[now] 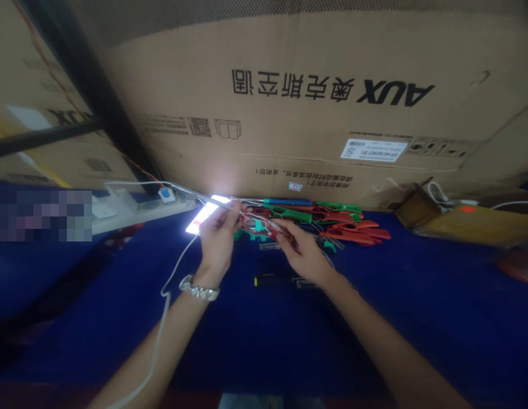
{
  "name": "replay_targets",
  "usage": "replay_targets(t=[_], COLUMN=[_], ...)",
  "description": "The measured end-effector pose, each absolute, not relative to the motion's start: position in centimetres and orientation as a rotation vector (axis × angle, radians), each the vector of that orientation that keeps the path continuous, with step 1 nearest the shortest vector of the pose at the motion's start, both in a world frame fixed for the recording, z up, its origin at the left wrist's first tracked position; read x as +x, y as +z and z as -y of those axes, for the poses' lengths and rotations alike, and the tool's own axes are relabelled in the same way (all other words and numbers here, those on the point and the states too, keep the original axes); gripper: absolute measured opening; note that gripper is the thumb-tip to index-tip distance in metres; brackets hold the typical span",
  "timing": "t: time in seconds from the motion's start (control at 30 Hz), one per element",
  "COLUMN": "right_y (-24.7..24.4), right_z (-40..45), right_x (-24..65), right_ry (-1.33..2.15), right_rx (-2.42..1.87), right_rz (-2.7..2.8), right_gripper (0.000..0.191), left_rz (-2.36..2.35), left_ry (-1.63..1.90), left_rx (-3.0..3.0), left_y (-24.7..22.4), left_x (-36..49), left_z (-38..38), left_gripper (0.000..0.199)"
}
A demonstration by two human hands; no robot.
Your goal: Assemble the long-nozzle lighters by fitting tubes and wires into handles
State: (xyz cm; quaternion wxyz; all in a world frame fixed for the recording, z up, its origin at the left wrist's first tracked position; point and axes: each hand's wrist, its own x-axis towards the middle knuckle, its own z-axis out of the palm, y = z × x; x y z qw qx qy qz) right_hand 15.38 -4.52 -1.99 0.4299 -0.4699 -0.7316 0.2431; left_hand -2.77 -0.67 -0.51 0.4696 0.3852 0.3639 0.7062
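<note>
My left hand [219, 236], with a silver band at the wrist, has its fingers closed at the edge of a brightly glowing screen [198, 224]. What those fingers hold is hidden. My right hand [304, 250] is closed in a pinch on a thin pale wire [264, 218], which stretches between the two hands. Just behind the fingers lies a pile of red clamps [353, 232], a green-handled tool [296, 215] and a blue-handled screwdriver [289, 202]. Small teal pieces [259, 226] lie between my hands.
A large cardboard box [289, 130] stands behind the blue table surface [264, 341]. A black, yellow-tipped screwdriver [270, 280] lies nearer me. A white cable [166, 295] crosses my left forearm. On the left is a power strip [136, 216]; on the right, an open small carton [468, 224].
</note>
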Motion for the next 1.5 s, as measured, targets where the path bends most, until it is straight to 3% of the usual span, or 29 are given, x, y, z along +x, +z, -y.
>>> replay_targets(t=[0.43, 0.57, 0.9, 1.0, 1.23, 1.5], right_y=[-1.8, -1.9, -2.9, -2.4, -1.3, -1.9], right_z=[3.4, 3.1, 2.3, 2.7, 4.8, 4.2], right_x=[16.0, 16.5, 16.0, 15.9, 15.0, 14.9], right_ry=[0.243, 0.392, 1.188, 1.167, 0.76, 1.225], right_rx=[-1.185, -1.126, -1.07, -1.07, -1.103, -1.048], right_rz=[1.952, 1.863, 1.259, 1.325, 1.627, 1.214], right_gripper=[0.032, 0.033, 0.038, 0.037, 0.03, 0.039], left_rz=[-0.918, -0.934, -0.864, -0.852, -0.79, -0.698], left_ry=[1.646, 1.589, 1.583, 1.587, 1.748, 1.686], left_rx=[1.01, 1.066, 1.079, 1.077, 0.958, 0.931], left_y=[0.6, 0.8, 0.1, 0.0, -0.6, -0.5], left_x=[-3.2, -2.9, -3.0, -3.4, -2.6, -2.5], left_z=[-0.4, -1.1, -0.6, -0.6, -0.1, 0.1], left_gripper=[0.034, 0.033, 0.028, 0.028, 0.023, 0.022])
